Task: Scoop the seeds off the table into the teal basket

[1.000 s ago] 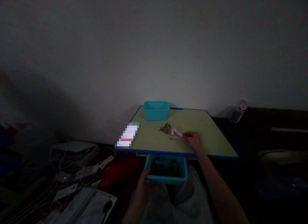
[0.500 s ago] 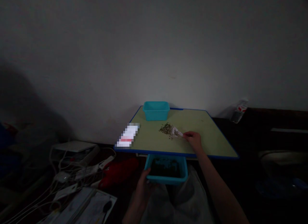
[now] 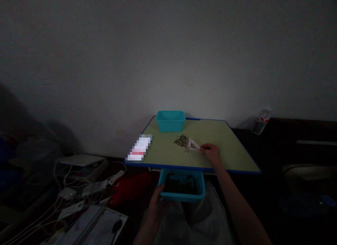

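Note:
My right hand [image 3: 210,152] pinches the narrow end of a small pale, triangular packet [image 3: 193,144] just above the tabletop. Brownish bits show in the middle of the packet, and its wide end meets a loose pile of small brown seed-like pieces [image 3: 181,140]. Below the table's front edge, my left hand [image 3: 157,200] grips the left side of a turquoise plastic basin [image 3: 182,196], thumb over the rim. A dark mass lies in that basin; what it is cannot be made out.
A second turquoise basin [image 3: 171,125] stands at the back left of the blue-edged table [image 3: 223,160]. A blurred-out phone-like screen [image 3: 139,148] lies at the left edge. Cables and a power strip [image 3: 97,187] clutter the left floor. A clear bottle [image 3: 261,122] leans against the wall.
The packet's wide end has tilted slightly beside the pile, showing a clearer triangular shape. Both hands and the held basin stay nearly in place.

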Demonstrator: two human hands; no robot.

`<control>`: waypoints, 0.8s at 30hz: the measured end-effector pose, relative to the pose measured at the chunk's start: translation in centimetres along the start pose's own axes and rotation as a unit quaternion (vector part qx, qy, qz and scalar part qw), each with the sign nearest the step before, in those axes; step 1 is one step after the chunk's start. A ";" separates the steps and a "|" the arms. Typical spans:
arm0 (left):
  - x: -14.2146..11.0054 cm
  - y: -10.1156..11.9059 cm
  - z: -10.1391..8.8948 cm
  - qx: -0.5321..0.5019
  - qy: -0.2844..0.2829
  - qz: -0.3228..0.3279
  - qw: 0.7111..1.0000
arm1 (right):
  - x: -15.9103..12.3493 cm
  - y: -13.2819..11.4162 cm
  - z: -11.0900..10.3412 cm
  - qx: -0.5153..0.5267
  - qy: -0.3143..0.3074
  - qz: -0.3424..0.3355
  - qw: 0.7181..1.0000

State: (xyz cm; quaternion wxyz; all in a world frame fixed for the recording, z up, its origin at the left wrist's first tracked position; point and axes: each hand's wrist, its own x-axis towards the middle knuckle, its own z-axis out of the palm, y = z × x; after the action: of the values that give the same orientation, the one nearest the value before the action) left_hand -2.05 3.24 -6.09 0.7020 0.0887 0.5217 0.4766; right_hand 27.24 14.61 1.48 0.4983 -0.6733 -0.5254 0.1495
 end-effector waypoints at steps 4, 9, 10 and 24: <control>0.0 0.1 0.0 0.004 0.005 -0.004 1.000 | 0.0 0.1 0.0 0.003 -0.005 -0.003 1.000; 0.0 0.0 -0.1 0.004 -0.002 -0.001 1.000 | 0.0 0.1 0.0 0.017 -0.012 0.001 1.000; 0.0 0.0 -0.1 0.005 -0.005 -0.001 1.000 | 0.0 0.2 0.0 0.017 -0.013 0.002 1.000; 0.1 0.2 0.1 0.003 -0.002 -0.004 1.000 | 0.2 0.4 0.0 0.005 -0.026 0.002 1.000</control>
State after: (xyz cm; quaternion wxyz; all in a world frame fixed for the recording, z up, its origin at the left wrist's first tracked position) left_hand -2.08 3.45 -5.95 0.7046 0.0897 0.5226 0.4716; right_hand 27.48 14.78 1.20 0.4876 -0.6681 -0.5356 0.1703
